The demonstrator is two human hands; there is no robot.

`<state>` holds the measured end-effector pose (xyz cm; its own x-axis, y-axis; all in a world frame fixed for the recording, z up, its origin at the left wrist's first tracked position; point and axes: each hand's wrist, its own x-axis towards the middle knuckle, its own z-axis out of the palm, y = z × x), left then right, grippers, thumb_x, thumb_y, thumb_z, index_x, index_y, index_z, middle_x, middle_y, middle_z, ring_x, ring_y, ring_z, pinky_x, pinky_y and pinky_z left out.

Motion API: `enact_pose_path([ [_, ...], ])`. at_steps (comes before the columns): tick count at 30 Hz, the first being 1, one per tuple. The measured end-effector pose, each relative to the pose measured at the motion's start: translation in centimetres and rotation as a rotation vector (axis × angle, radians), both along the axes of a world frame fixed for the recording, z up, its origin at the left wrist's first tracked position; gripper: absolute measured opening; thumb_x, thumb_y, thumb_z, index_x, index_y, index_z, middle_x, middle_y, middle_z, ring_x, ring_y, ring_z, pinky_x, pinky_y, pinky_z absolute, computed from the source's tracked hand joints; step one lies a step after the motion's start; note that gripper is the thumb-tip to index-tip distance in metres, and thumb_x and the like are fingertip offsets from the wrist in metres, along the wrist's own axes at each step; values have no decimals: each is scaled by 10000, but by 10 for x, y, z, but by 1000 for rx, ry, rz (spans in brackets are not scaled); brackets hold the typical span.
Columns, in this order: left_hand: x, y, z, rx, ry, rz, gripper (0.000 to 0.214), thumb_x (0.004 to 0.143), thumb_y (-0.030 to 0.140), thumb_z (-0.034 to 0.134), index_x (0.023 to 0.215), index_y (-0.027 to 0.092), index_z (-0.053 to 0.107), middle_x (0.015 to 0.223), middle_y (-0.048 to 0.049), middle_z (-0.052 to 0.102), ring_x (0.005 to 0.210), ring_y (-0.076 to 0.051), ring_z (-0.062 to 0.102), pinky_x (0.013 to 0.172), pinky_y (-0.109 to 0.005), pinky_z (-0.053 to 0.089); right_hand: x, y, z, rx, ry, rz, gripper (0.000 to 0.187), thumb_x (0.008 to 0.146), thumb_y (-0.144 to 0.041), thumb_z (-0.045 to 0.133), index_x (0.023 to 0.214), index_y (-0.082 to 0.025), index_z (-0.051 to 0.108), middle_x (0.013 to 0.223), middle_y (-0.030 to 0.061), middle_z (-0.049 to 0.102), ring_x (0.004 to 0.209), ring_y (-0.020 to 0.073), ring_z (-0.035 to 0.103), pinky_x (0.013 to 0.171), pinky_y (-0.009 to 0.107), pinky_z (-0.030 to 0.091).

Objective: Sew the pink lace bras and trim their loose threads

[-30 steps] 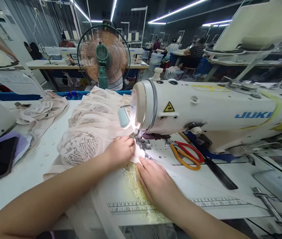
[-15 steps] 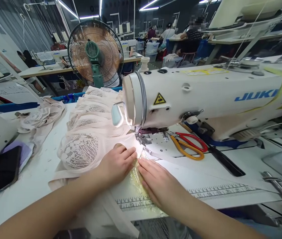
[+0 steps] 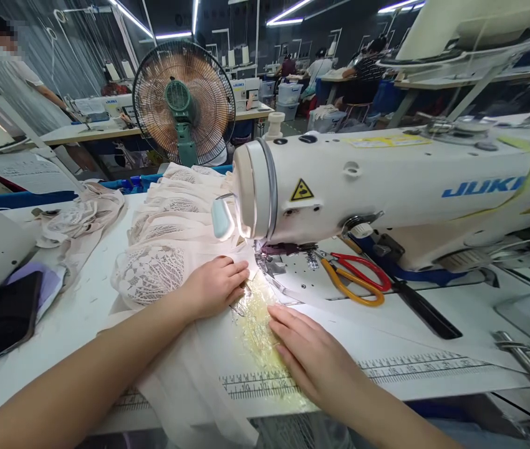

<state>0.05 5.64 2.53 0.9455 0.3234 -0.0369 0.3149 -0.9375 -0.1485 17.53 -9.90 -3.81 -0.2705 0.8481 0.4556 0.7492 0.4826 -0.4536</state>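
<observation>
Two hands [image 3: 216, 287] [image 3: 314, 355], several lace cups [image 3: 153, 274], one fan [image 3: 178, 96]

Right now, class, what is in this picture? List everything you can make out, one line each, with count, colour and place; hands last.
Table: one, white, foreground
Lace garment pieces: several, pale beige, left of centre
Sewing machine: one close up, white, right
Yellow patch: one, shiny yellow, centre of the table
Scissors: one pair, red and orange handles, by the sewing machine
Tool handle: one, black, right of the scissors
Ruler scale: one, black marks, near table edge
Phone: one, black, far left
Fan: one, green motor, beyond the table
Other workers: at least four, mixed clothing, background
Left hand: one, bare, at the garment pieces' right edge
Right hand: one, bare, at the yellow patch's right edge
</observation>
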Motion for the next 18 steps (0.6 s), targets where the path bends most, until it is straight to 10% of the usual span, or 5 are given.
enact_pose_path([
  [8,4,14,-1,36,50,45,396,907,320,396,1202,111,558,1280,-90,556,1017,-244,527,899,-371,444,-6,-5,6,12,72,37,284,870,-138,420,1121,-134,554,1222,148,565,1163,253,489,946,441,463],
  [13,7,13,-1,88,84,109,378,906,298,395,1194,113,556,1290,-106,541,1017,-240,538,888,-365,448,-71,-15,-4,96,120,190,312,836,-349,493,1109,-204,537,1057,96,609,897,239,566,770,393,481],
  [18,-24,-6,4,210,105,249,393,863,108,373,1238,107,493,1309,-153,505,1070,-267,516,846,-407,443,-122,-18,3,294,25,28,236,737,-274,566,939,-152,569,708,60,573,598,195,470,520,326,354],
])
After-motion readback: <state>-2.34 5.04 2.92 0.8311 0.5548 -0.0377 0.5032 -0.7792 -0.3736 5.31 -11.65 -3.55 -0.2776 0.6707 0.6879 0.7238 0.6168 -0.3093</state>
